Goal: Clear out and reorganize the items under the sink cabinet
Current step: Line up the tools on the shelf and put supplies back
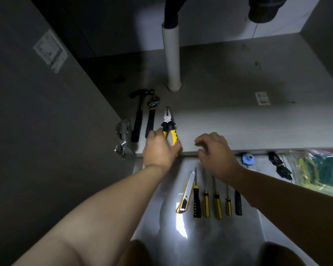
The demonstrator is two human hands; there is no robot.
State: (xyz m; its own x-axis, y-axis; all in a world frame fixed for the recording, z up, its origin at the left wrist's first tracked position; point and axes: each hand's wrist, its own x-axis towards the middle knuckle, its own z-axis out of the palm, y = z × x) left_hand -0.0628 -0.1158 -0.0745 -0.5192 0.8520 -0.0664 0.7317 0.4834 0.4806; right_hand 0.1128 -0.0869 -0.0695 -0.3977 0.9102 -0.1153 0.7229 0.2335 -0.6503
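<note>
Pliers (168,124) handles inside curled fingers of L hand (159,150); R hand (216,156) fingers loose, empty, just beside.

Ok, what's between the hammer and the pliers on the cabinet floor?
A wrench lies between the hammer and the pliers, alongside both, seen in the head view. The left hand grips the pliers' handles.

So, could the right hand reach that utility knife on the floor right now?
Probably yes: the right hand holds nothing, and the utility knife lies uncovered close by it, beside the screwdrivers.
</note>
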